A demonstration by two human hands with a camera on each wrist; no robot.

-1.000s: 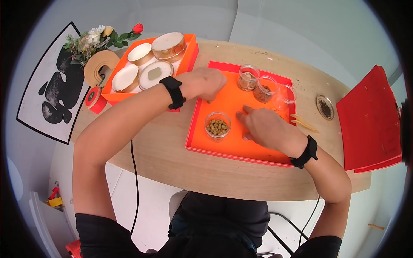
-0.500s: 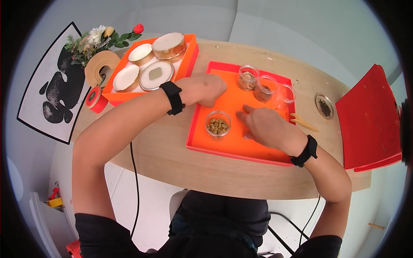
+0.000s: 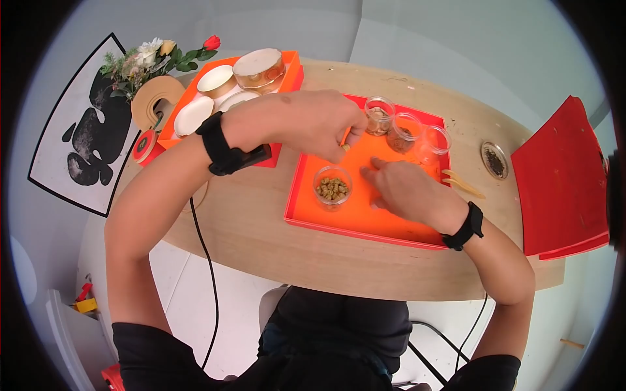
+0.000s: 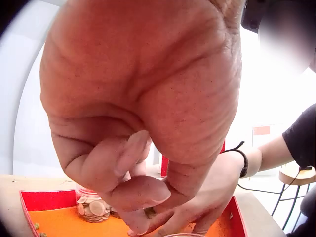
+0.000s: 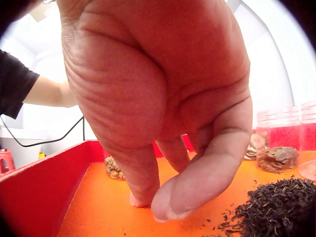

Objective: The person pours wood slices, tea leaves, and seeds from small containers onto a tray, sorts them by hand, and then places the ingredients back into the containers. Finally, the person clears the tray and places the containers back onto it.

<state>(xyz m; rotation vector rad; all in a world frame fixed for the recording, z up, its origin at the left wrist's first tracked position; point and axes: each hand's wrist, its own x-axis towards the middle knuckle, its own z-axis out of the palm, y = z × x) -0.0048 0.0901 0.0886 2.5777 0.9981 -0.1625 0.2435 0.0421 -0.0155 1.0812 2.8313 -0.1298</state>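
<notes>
My left hand (image 3: 316, 124) is over the upper left of the orange-floored red tray (image 3: 365, 242), pinching a small yellow-green dried piece (image 4: 149, 212) between thumb and finger. Below it stands a clear jar of dried yellow-brown buds (image 3: 332, 189). My right hand (image 3: 412, 190) rests near the tray's middle, its bent fingertips down at the orange floor with nothing held. Beside that hand, dark loose leaves (image 5: 279, 207) lie heaped in the right wrist view. Along the tray's back stand a jar of pale slices (image 3: 378, 120), a jar of brown pieces (image 3: 402, 138) and another clear jar (image 3: 433, 144).
Wooden tongs (image 3: 464, 185) lean over the tray's right edge. Farther right are a small dish of dark leaves (image 3: 494, 161) and an upright red lid (image 3: 554, 182). An orange box (image 3: 291, 73) with round containers, a red tape roll (image 3: 147, 146) and flowers (image 3: 147, 55) occupy the left.
My left hand has moved right across the tray, and a small yellow-green piece now shows at its fingertips. The right hand has stayed in nearly the same place.
</notes>
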